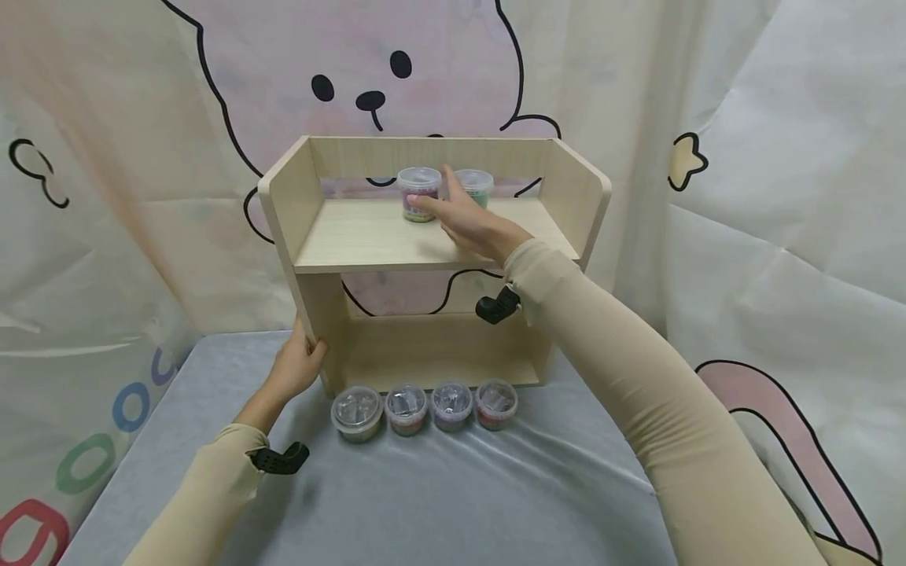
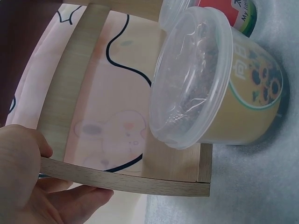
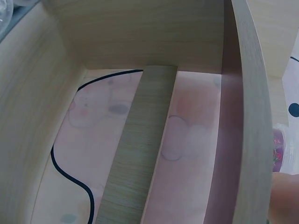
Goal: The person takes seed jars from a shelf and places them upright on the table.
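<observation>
On top of the light wooden shelf unit (image 1: pixel 368 236), the right hand (image 1: pixel 463 220) reaches out with its fingers straight. The fingertips touch a small clear plastic tub with a pink and purple label (image 1: pixel 419 193). This tub stands upright near the back of the top board. A second small clear tub with a green label (image 1: pixel 476 185) stands just beside it, partly hidden behind the hand. The right wrist view shows only a blurry bit of the pink tub (image 3: pixel 280 149) past the shelf edge.

Down low, the left hand (image 1: pixel 297 365) grips the left side board of the shelf unit, with the thumb on one face and the fingers curled around the other. The left wrist view shows this hold up close (image 2: pixel 28 182).

Four small clear tubs with see-through lids (image 1: pixel 425 407) stand in a row on the grey cloth (image 1: pixel 460 495), right in front of the shelf. A pale curtain with a cartoon bear drawing (image 1: pixel 368 86) hangs behind.
</observation>
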`<move>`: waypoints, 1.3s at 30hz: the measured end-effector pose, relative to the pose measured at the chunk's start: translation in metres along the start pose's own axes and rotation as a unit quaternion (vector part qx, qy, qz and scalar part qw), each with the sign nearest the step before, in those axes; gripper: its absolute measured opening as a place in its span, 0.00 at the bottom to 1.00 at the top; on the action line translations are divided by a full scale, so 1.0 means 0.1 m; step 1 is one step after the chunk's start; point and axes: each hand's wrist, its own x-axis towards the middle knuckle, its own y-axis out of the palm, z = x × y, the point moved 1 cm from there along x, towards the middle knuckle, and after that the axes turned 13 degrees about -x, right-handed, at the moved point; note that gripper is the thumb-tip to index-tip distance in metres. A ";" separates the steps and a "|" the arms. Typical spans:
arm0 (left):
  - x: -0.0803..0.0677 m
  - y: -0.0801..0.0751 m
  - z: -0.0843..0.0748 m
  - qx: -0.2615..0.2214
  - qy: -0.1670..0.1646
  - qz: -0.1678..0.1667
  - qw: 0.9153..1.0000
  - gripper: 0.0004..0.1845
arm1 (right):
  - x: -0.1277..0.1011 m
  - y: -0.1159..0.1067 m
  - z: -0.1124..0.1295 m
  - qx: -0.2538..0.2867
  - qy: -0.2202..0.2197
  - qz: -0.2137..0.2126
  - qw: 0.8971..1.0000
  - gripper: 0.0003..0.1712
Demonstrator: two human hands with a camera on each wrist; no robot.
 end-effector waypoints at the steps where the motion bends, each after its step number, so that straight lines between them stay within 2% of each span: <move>1: 0.00 0.00 0.00 0.001 0.001 0.000 1.000 0.31 | 0.01 0.00 0.01 -0.003 0.003 0.000 1.000 0.59; 9: 0.00 0.00 0.00 0.003 0.005 -0.004 1.000 0.30 | 0.10 -0.02 0.07 -0.050 0.030 -0.010 0.998 0.61; 18: -0.02 0.00 0.00 0.002 0.005 -0.002 1.000 0.30 | 0.21 -0.01 0.06 -0.015 0.047 -0.015 0.999 0.57; 23: -0.02 0.00 -0.02 0.001 0.002 -0.001 1.000 0.30 | 0.23 0.00 0.03 -0.045 0.058 -0.023 0.997 0.54; 29: -0.03 0.00 -0.02 0.003 -0.003 0.000 1.000 0.31 | 0.27 0.01 0.00 -0.068 0.060 -0.033 0.995 0.51; 35: -0.03 0.01 -0.01 -0.002 -0.001 0.003 1.000 0.31 | 0.30 0.01 -0.03 -0.049 0.040 -0.036 0.997 0.40; 39: -0.02 0.00 0.00 0.001 0.001 0.001 1.000 0.31 | 0.30 0.01 -0.05 -0.025 0.029 -0.042 0.998 0.38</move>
